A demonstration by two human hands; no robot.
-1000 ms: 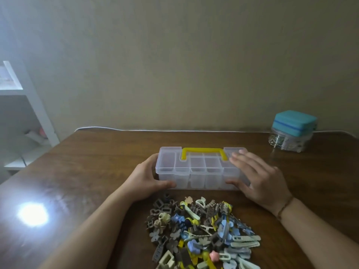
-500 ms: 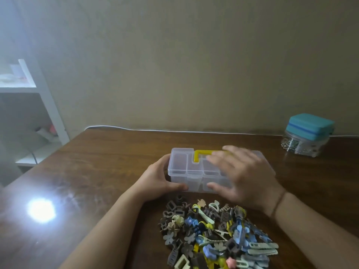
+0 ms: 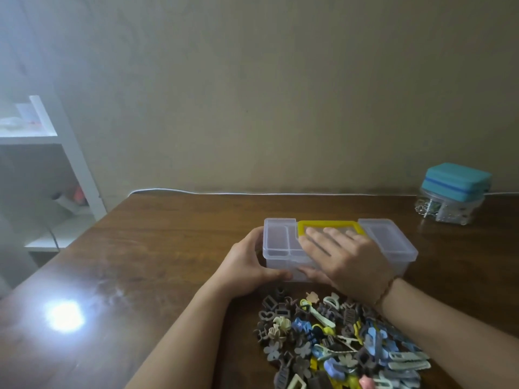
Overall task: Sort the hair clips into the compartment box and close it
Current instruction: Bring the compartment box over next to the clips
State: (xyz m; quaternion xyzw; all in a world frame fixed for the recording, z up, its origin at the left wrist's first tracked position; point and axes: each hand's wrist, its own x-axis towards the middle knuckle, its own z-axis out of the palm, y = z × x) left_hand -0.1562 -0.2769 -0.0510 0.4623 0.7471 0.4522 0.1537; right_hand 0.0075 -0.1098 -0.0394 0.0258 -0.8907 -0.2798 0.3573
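The closed compartment box (image 3: 339,249) lies lengthwise across the bench (image 3: 168,248); the left hand (image 3: 247,269) grips its left end, while the right hand (image 3: 345,254) rests flat on the lid, thumb at the front.

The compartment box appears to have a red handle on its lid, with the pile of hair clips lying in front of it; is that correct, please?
Not quite: in the head view the handle on the compartment box is yellow, not red. The pile of hair clips does lie in front of it.
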